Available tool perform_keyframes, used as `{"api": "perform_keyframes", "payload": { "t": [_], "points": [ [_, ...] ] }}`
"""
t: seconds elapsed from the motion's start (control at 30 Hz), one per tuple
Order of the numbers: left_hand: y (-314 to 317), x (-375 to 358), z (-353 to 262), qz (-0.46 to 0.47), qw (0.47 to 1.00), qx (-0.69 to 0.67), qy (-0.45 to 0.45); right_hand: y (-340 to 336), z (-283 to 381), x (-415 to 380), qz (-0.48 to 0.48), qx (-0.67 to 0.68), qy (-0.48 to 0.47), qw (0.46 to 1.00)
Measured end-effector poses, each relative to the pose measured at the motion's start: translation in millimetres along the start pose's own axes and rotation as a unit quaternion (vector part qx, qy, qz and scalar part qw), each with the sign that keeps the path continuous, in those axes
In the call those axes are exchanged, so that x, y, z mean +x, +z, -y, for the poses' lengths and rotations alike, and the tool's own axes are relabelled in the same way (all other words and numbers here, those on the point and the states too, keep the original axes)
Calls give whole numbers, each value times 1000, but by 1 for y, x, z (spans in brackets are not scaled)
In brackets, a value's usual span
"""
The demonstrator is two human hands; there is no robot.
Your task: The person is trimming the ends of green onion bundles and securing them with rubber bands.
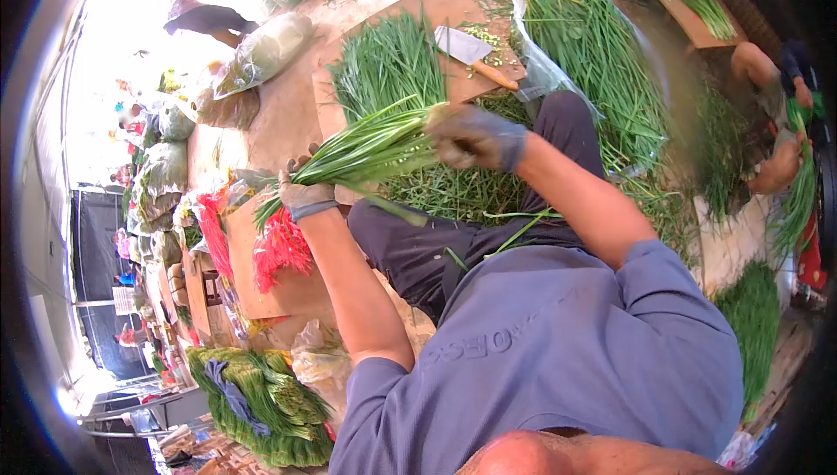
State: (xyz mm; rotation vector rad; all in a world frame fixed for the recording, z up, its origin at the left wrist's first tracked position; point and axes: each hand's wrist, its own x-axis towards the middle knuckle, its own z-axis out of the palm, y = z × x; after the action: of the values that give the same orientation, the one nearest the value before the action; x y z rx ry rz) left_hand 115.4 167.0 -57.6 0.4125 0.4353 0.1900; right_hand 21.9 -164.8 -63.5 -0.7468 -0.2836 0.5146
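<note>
My left hand (305,189), in a grey glove, is closed round the lower part of a bunch of long green stalks (370,148). At the other end of the bunch is my right hand (471,137), also gloved, slightly blurred, with its fingers curled; what they hold is hidden. Just beyond, a pile of green stalks (388,65) lies on a brown board (427,4). A cleaver (475,55) with a wooden handle rests on the board beside small chopped bits. Loose trimmed greens (453,192) lie between my legs.
An open plastic bag (593,65) full of greens stands at the right. Red ties (281,250) hang near my left wrist. Stacked green bundles (261,405) lie at lower left. Another person's arm (776,166) is at far right; a person (196,0) is at upper left.
</note>
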Motion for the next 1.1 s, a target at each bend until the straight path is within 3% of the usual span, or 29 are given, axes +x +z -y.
{"api": "perform_keyframes", "payload": {
  "t": [0.1,0.17,0.2,0.27,0.33,0.37,0.47,0.57,0.7,0.8,0.93,0.97,1.1],
  "points": [
    [-5,10,-18,-30,999,-22,27,-48,15,-40,104,108,-168,974],
    [-3,4,-31,-36,999,-22,22,-34,49,-80,24,-47,-147,988],
    [-3,7,-33,-36,999,-21,16,-40,68,-92,46,-199,-6,979],
    [-17,16,-47,12,998,-58,-25,-37,62,-91,-29,-415,266,869],
    [-20,24,-54,56,991,-85,-85,-25,47,-88,-78,-731,147,662],
    [-20,26,-50,34,995,-62,-63,-12,39,-80,-147,-682,54,715],
    [-9,19,-37,-4,1000,-22,-16,-6,13,-50,-210,-457,-98,859],
    [2,10,-34,-25,999,-19,-21,6,-3,-30,-237,-358,-136,893],
    [-11,25,-43,30,997,-22,-64,2,-16,-3,-247,-303,-160,906],
    [-7,23,-40,29,995,-29,-92,8,-15,15,-182,-200,-172,947],
    [-4,8,-32,57,995,-8,-78,8,-1,21,-205,-107,-87,969],
    [-11,17,-34,94,992,-20,-86,7,-3,21,-203,-100,-116,967],
    [-4,10,-29,76,995,14,-55,15,6,13,-190,-137,-111,966]
  ]
}}
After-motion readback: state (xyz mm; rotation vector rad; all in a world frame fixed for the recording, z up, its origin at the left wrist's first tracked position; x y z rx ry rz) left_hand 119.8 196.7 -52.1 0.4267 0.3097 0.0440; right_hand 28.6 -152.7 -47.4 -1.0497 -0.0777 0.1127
